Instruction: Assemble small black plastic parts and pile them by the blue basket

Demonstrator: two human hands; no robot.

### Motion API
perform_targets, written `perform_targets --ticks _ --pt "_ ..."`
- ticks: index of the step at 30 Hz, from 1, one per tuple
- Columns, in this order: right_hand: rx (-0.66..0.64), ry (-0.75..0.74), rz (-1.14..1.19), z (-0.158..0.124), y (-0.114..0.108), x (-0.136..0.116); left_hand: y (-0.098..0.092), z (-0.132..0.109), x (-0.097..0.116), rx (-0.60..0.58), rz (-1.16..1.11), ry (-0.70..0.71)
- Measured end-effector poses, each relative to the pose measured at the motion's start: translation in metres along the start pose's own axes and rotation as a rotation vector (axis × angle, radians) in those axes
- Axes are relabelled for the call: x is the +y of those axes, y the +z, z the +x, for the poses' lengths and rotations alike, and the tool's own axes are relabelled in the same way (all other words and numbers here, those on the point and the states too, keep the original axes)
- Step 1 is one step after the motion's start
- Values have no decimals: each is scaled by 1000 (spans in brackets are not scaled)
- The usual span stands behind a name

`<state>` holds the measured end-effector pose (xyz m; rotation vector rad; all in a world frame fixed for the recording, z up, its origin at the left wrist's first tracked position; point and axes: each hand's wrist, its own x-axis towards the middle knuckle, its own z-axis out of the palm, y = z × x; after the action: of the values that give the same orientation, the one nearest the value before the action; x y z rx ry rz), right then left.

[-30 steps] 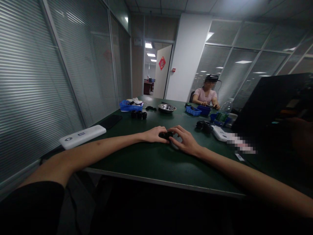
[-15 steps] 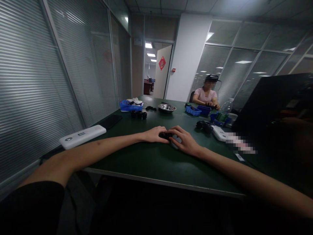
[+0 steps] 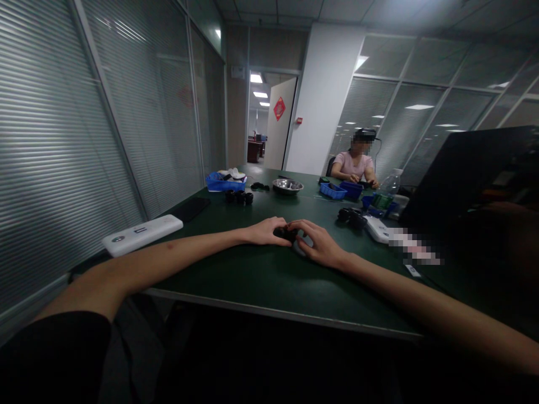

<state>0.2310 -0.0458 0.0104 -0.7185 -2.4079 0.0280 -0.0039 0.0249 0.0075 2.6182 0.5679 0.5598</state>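
In the middle of the green table (image 3: 261,280), a small dark black part (image 3: 289,234) sits between my two hands; its exact kind is too dark to make out. My left hand (image 3: 268,231) is closed around its left side. From the right, my right hand (image 3: 318,242) curves over the part, its index fingertip and thumb pressed near it. A grey-white rounded piece (image 3: 304,245) shows beneath the right palm, close to the tabletop.
Beyond my hands are a steel bowl (image 3: 287,187), black round parts (image 3: 239,197) and a blue basket (image 3: 226,183). More black parts (image 3: 352,217) and a plastic bottle (image 3: 389,185) stand right. A white device (image 3: 143,234) lies left. A co-worker (image 3: 354,164) sits across.
My right thumb and fingers have shifted slightly on the black part, while my left hand stays in place. Across the table, the co-worker's hands have moved apart.
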Motion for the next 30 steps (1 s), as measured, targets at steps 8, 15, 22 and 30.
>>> perform_targets --ticks 8,15,22,30 --pt "-20 13 2 1 -1 -1 0 0 -1 -2 -1 1" --pt "-3 12 -16 1 -3 -3 2 1 -3 22 12 -9" --pt "31 79 -88 1 -1 -2 1 0 -1 9 2 4" --pt "14 70 -107 1 -2 -1 0 0 1 16 -5 1"
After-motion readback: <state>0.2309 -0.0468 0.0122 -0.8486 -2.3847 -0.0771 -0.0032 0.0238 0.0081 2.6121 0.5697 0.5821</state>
